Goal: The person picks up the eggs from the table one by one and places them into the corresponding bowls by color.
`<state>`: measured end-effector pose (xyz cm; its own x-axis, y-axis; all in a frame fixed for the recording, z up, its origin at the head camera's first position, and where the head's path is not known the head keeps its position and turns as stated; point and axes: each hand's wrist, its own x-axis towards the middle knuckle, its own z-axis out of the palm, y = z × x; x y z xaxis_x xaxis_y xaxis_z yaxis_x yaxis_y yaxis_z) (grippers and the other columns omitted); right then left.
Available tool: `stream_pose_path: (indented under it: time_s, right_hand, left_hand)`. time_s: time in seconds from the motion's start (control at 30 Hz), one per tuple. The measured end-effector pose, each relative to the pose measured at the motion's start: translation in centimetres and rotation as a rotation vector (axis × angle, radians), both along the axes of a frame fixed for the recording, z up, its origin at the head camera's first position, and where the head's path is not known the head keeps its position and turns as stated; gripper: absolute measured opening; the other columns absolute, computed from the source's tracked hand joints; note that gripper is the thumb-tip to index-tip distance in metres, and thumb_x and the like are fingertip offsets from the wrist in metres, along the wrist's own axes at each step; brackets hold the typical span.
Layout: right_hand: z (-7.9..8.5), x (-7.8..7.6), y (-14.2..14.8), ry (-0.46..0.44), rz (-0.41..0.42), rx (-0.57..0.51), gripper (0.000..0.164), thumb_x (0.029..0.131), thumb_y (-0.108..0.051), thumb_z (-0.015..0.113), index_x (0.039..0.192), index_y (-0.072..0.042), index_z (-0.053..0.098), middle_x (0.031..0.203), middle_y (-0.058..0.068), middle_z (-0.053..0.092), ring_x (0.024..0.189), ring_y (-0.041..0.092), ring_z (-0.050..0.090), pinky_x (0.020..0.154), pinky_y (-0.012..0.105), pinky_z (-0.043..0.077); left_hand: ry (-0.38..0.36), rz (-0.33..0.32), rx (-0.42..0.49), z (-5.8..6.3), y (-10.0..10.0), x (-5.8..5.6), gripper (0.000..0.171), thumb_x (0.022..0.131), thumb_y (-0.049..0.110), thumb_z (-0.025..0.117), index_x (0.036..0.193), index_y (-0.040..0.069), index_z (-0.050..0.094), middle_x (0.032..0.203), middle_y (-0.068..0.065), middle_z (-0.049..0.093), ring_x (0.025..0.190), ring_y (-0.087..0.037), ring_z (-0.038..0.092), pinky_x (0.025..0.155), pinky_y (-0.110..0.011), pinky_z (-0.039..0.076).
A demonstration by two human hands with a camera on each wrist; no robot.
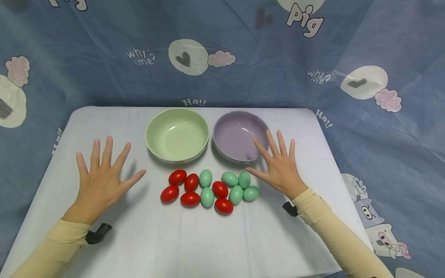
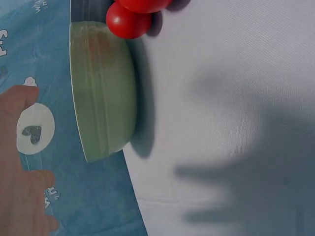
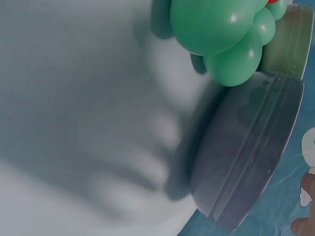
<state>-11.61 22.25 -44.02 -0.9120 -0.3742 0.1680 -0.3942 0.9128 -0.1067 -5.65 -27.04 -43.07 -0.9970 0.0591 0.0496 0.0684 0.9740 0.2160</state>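
My left hand (image 1: pixel 101 181) hovers over the left part of the table with its fingers spread wide and nothing in it. On the other side my right hand (image 1: pixel 281 168) is also spread; its fingertips overlap the right rim of the purple bowl (image 1: pixel 240 154) in the head view. A green bowl (image 1: pixel 177 141) stands left of the purple one. In front of the bowls lie several red eggs (image 1: pixel 190 199) and several green eggs (image 1: pixel 207 197), mixed together. The left wrist view shows the green bowl's side (image 2: pixel 103 93); the right wrist view has green eggs (image 3: pixel 216 24) close by.
A white cloth (image 1: pixel 149 247) covers the table. Blue printed fabric (image 1: pixel 222 85) hangs behind it and down the right side. Each wrist carries a small black mount, such as the left one (image 1: pixel 99 233). Both hands throw shadows on the cloth.
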Motion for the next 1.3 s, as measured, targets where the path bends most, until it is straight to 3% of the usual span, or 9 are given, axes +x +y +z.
stream_pose_path:
  time_s: [0.1,0.3,0.47,0.63,0.73,0.9,1.03,1.13,1.3]
  right_hand:
    - [0.0,0.0,0.0,-0.001,-0.002,0.002,0.097,0.086,-0.092,0.035,0.164,-0.034,0.028,0.175,0.013,0.011,0.162,0.040,0.000,0.122,0.079,0.002]
    - [-0.2,0.6,-0.2,-0.057,-0.021,0.021,0.095,0.087,-0.080,0.054,0.164,-0.032,0.028,0.174,0.015,0.015,0.162,0.040,0.004,0.124,0.076,0.003]
    - [-0.4,1.1,-0.3,-0.072,-0.017,0.014,0.094,0.089,-0.079,0.053,0.164,-0.027,0.031,0.171,0.017,0.025,0.162,0.039,0.010,0.126,0.073,0.006]
    - [-0.6,1.9,-0.6,-0.052,0.001,-0.044,0.091,0.090,-0.074,0.057,0.160,-0.020,0.039,0.164,0.020,0.037,0.157,0.041,0.024,0.128,0.068,0.013]
    - [-0.9,2.5,-0.9,-0.021,0.015,-0.096,0.087,0.090,-0.069,0.062,0.157,-0.016,0.043,0.159,0.020,0.045,0.151,0.040,0.035,0.126,0.063,0.027]
    - [-1.3,3.6,-1.3,0.025,0.021,-0.208,0.078,0.088,-0.059,0.073,0.147,-0.012,0.055,0.143,0.013,0.058,0.134,0.032,0.054,0.105,0.054,0.055]
    - [-1.8,4.6,-1.6,0.008,0.006,-0.275,0.070,0.086,-0.054,0.078,0.138,-0.010,0.060,0.129,0.009,0.066,0.121,0.028,0.064,0.092,0.049,0.063]
    - [-2.1,5.3,-1.8,-0.034,-0.013,-0.299,0.067,0.086,-0.053,0.079,0.135,-0.010,0.062,0.124,0.008,0.070,0.115,0.027,0.067,0.091,0.048,0.063]
    - [-2.9,6.0,-1.9,-0.098,-0.046,-0.321,0.065,0.086,-0.053,0.080,0.132,-0.011,0.064,0.123,0.007,0.071,0.113,0.026,0.069,0.093,0.046,0.062]
  left_hand:
    - [-0.003,0.002,0.003,-0.1,0.0,0.0,0.095,0.093,0.071,0.055,0.167,0.024,0.018,0.174,-0.015,-0.014,0.159,-0.041,-0.020,0.117,-0.076,-0.023]
    - [-0.020,0.003,0.023,-0.7,0.2,-0.2,0.094,0.094,0.070,0.054,0.167,0.024,0.015,0.174,-0.015,-0.014,0.160,-0.043,-0.018,0.117,-0.076,-0.023]
    - [-0.011,-0.008,0.099,-1.6,0.3,-0.5,0.092,0.095,0.062,0.059,0.167,0.022,0.017,0.174,-0.019,-0.007,0.160,-0.044,-0.011,0.118,-0.077,-0.019]
    - [-0.003,-0.023,0.237,-2.4,0.5,-1.0,0.086,0.099,0.056,0.058,0.167,0.019,0.020,0.174,-0.022,0.002,0.161,-0.045,-0.002,0.124,-0.075,-0.008]
    - [0.002,-0.021,0.336,-2.9,0.6,-1.4,0.081,0.102,0.052,0.057,0.166,0.018,0.023,0.174,-0.020,0.007,0.159,-0.046,0.006,0.124,-0.076,0.005]
    - [-0.010,0.003,0.516,-3.9,0.7,-2.3,0.074,0.104,0.047,0.057,0.166,0.023,0.024,0.173,-0.016,0.015,0.158,-0.045,0.016,0.119,-0.077,0.021]
    - [0.009,0.005,0.667,-5.2,0.8,-3.3,0.070,0.106,0.039,0.057,0.165,0.019,0.026,0.168,-0.021,0.026,0.153,-0.049,0.029,0.118,-0.073,0.029]
    - [0.028,0.001,0.773,-6.2,1.1,-4.0,0.065,0.108,0.031,0.055,0.164,0.013,0.028,0.165,-0.023,0.034,0.147,-0.049,0.039,0.116,-0.066,0.038]
    - [0.021,0.028,0.897,-7.3,1.5,-5.1,0.062,0.109,0.028,0.051,0.164,0.012,0.027,0.162,-0.023,0.040,0.143,-0.047,0.046,0.111,-0.016,0.047]
